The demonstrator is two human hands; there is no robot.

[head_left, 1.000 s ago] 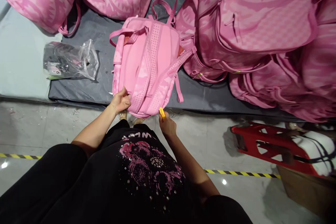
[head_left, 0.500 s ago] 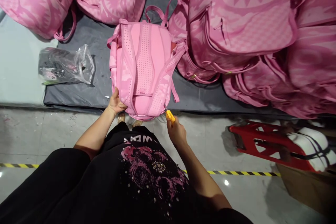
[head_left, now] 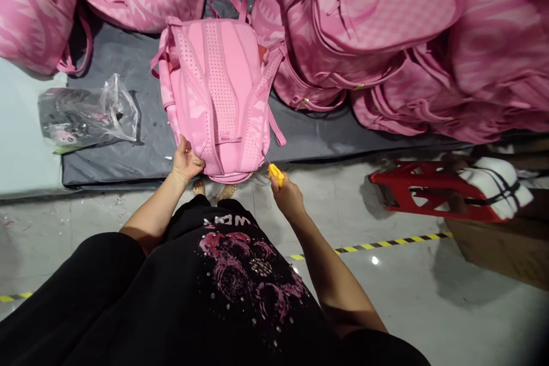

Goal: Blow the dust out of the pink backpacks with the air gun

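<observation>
A pink backpack (head_left: 221,91) lies on the grey covered table, its padded, perforated back panel and shoulder straps facing up. At its lower left corner, my left hand (head_left: 187,161) is closed on the fabric edge, thumb on the side. My right hand (head_left: 288,197) is closed round a yellow-handled tool (head_left: 275,173) with a thin metal tip. That tip points at the backpack's lower right edge, near the end of the strap; whether it touches is too small to tell. The tool's exact kind is partly hidden by my fingers.
More pink backpacks (head_left: 377,23) are heaped along the right and back of the table (head_left: 124,163). A clear plastic bag (head_left: 86,117) with dark contents lies to the left. On the floor at right stand a red stool (head_left: 429,189) with a white pad and a cardboard box (head_left: 501,246).
The head view has shifted and turned slightly, so the table and bags appear moved to the left. The tool's tip is slightly farther from the backpack's edge. Both hands keep their holds.
</observation>
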